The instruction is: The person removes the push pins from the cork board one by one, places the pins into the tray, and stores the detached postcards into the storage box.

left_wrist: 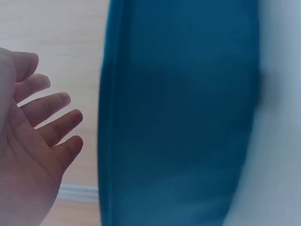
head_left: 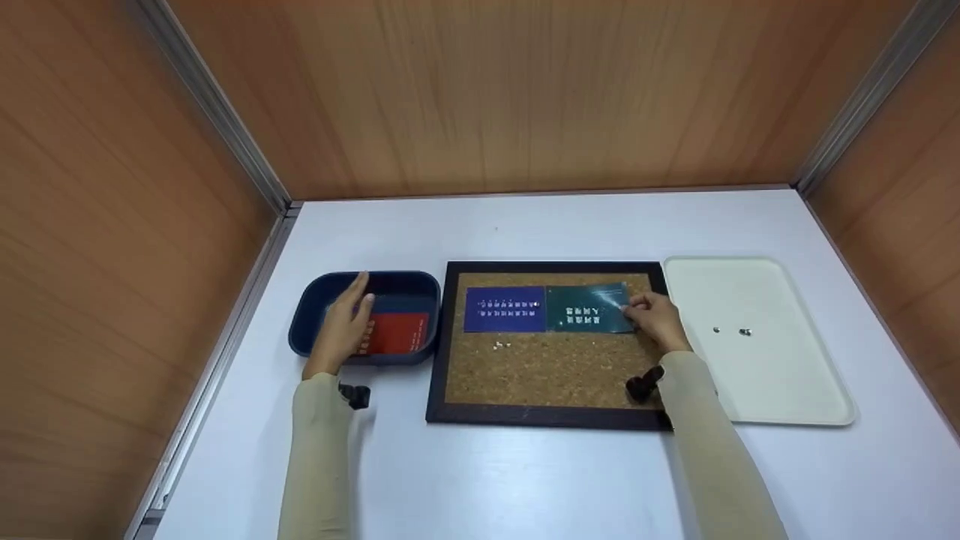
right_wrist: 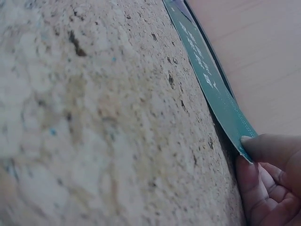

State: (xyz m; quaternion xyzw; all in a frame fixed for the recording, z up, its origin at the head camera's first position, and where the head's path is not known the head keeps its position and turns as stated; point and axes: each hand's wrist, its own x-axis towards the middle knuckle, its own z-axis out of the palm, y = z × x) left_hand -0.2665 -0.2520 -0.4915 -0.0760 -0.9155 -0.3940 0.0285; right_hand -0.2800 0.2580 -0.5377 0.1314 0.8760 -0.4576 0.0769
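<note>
My right hand (head_left: 657, 319) pinches the right edge of a green card (head_left: 589, 309) between thumb and fingers. In the right wrist view that edge of the card (right_wrist: 223, 106) is lifted off the cork. A purple card (head_left: 505, 309) lies to its left on the framed cork board (head_left: 525, 375), a small shiny pin at its right edge. Over the blue bin (head_left: 301, 339) at the left is my left hand (head_left: 341, 326), fingers loosely extended and holding nothing. Beneath and beside it, a red card (head_left: 401, 334) lies in the bin.
Several small pins (head_left: 501, 346) lie on the cork below the purple card. A pale tray (head_left: 780, 375) at the right, beside the board, bears small metallic pieces (head_left: 745, 331). Wooden panels (head_left: 525, 97) stand behind and on both sides of the white table (head_left: 465, 480).
</note>
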